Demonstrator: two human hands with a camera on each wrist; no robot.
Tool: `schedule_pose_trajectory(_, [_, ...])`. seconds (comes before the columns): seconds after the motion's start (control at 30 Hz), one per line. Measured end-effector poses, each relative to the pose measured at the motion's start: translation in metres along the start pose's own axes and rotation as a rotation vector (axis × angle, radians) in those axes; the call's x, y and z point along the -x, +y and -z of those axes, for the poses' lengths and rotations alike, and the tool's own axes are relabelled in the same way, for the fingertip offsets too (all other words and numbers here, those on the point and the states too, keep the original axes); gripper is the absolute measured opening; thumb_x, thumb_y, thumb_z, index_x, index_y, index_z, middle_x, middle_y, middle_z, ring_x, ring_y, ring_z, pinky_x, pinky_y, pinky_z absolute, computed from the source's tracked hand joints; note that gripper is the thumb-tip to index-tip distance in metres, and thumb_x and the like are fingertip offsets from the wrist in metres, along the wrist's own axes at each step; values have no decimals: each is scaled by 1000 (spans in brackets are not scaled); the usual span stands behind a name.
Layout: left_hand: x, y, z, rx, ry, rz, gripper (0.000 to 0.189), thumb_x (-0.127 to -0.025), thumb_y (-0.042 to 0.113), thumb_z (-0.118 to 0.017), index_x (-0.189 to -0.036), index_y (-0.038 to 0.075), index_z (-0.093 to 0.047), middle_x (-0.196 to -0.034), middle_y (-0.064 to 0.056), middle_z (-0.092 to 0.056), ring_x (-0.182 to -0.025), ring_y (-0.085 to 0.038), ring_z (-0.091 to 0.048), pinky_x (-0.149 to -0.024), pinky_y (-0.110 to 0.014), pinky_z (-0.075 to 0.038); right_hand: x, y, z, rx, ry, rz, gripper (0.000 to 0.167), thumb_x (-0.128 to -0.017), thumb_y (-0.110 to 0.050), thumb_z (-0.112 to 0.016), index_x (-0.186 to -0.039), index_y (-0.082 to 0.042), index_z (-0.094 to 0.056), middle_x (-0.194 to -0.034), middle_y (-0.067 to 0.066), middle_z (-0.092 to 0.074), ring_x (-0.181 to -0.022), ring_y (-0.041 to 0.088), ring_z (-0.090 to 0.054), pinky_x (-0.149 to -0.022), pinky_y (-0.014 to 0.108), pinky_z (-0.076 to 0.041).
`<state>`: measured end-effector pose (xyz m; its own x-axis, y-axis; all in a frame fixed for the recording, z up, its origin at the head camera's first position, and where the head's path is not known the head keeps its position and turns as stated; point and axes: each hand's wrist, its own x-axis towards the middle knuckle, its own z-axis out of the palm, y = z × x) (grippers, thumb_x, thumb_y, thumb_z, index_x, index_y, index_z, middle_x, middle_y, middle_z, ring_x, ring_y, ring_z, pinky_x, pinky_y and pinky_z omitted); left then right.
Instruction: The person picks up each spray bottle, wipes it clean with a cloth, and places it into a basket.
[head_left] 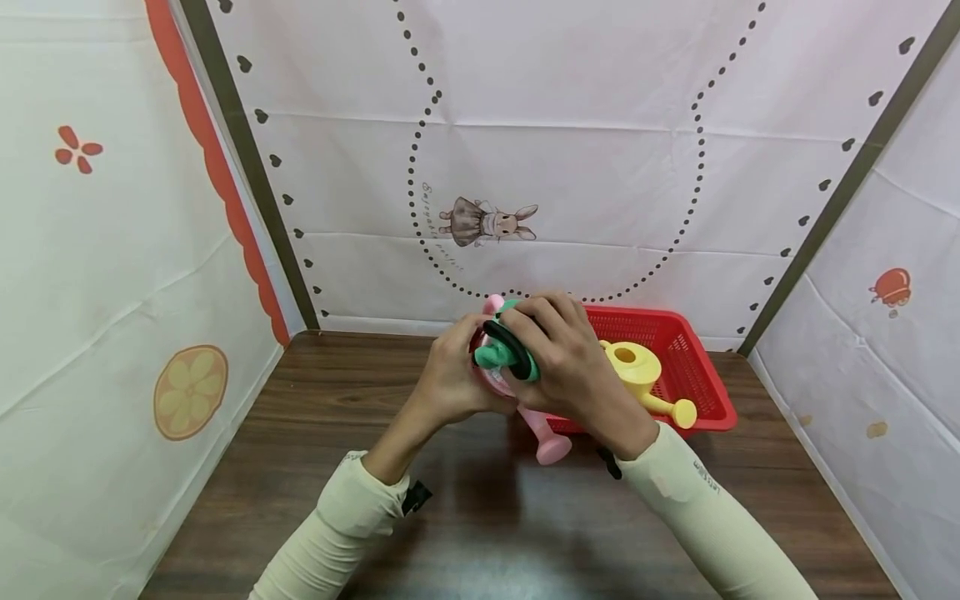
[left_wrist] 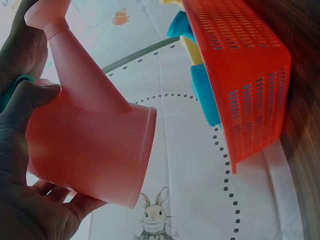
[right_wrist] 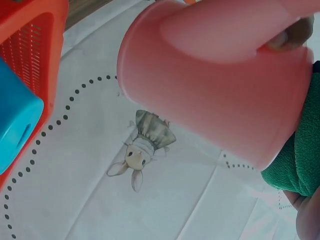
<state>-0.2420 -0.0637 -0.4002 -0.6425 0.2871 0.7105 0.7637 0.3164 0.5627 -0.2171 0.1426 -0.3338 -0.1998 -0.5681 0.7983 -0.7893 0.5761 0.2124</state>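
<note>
A pink watering can [left_wrist: 95,145] is tipped in the air above the table, its spout pointing toward the wearer in the head view. My left hand [head_left: 450,375] grips the can's body, with the thumb on one side and fingers beneath. Bunched in my right hand [head_left: 562,354] is a green cloth [right_wrist: 304,145] with a black edge. It lies against the can's top end, where the rim is mostly hidden by hands and cloth. In the right wrist view, a fingertip [right_wrist: 280,40] shows beside the spout.
A red perforated basket [head_left: 708,379] stands at the back right of the dark wood table [head_left: 337,400]. A yellow watering can [head_left: 633,367] sits in it, with its spout over the rim. Blue plastic pieces [left_wrist: 202,92] also show in the basket. Printed white cloth walls [head_left: 585,183] enclose the table.
</note>
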Motion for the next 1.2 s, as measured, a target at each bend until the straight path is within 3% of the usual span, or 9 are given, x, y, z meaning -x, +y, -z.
schedule_pose_trajectory(0.27, [5,1,2,32,16,71,96,-49,22,-111,-133,6,-68,-123,-12,-79,-115,-28,-56,-94,-47,-53,6,16,9,-19,-20,-96,61,-76,-19,-95,-129,-3,-71,-120,19,-71,-116,39,-63,-96,54,-58])
schedule_pose_trajectory(0.4, [9,-1,6,37,33,78,102,-49,20,-112,-138,2,-67,-128,-15,-76,-116,-28,-60,-99,-45,-61,16,28,17,-74,-22,-211,59,-79,-17,-90,-132,-1,-72,-124,21,-70,-117,41,-62,-95,58,-56])
schedule_pose_trajectory(0.57, [14,-2,11,59,49,155,102,-54,18,-109,-145,2,-65,-134,-16,-73,-123,-30,-66,-105,-48,-62,27,40,28,-134,-12,-357,55,-83,-15,-85,-133,2,-73,-128,24,-69,-121,44,-61,-94,60,-56])
schedule_pose_trajectory(0.67, [16,-3,12,111,42,185,100,-57,16,-105,-146,2,-62,-137,-17,-73,-124,-32,-69,-107,-46,-61,31,43,31,-183,-19,-435,52,-86,-13,-83,-134,4,-73,-130,26,-68,-125,45,-59,-96,61,-56])
schedule_pose_trajectory(0.77, [18,-3,10,237,30,195,100,-59,9,-104,-145,-2,-53,-139,-20,-74,-125,-31,-72,-109,-38,-62,34,44,31,-240,-52,-504,51,-88,-14,-83,-135,3,-73,-132,23,-67,-127,41,-59,-97,60,-58])
schedule_pose_trajectory(0.9, [20,-2,4,415,8,152,104,-59,1,-101,-143,-4,-39,-137,-28,-73,-124,-21,-73,-106,-28,-62,36,42,26,-311,-105,-557,51,-88,-14,-83,-136,0,-74,-134,19,-68,-127,36,-61,-98,59,-62])
schedule_pose_trajectory(1.0, [18,-3,1,499,-40,57,111,-59,-4,-98,-151,-4,-36,-142,-31,-68,-128,-20,-71,-109,-32,-61,34,39,23,-342,-125,-567,50,-88,-14,-82,-135,-2,-75,-133,18,-68,-124,35,-63,-97,59,-64])
schedule_pose_trajectory(1.1, [16,-2,0,484,-82,-15,113,-59,-5,-97,-157,0,-42,-149,-27,-64,-130,-22,-68,-109,-35,-61,30,34,23,-367,-141,-582,51,-87,-16,-81,-136,-4,-76,-133,17,-69,-120,33,-64,-96,57,-65])
schedule_pose_trajectory(1.2, [17,-1,0,381,-74,-37,109,-57,0,-100,-155,4,-52,-150,-20,-61,-132,-21,-63,-106,-33,-60,26,29,23,-391,-157,-589,52,-86,-17,-81,-137,-6,-76,-133,15,-68,-118,31,-64,-96,56,-65])
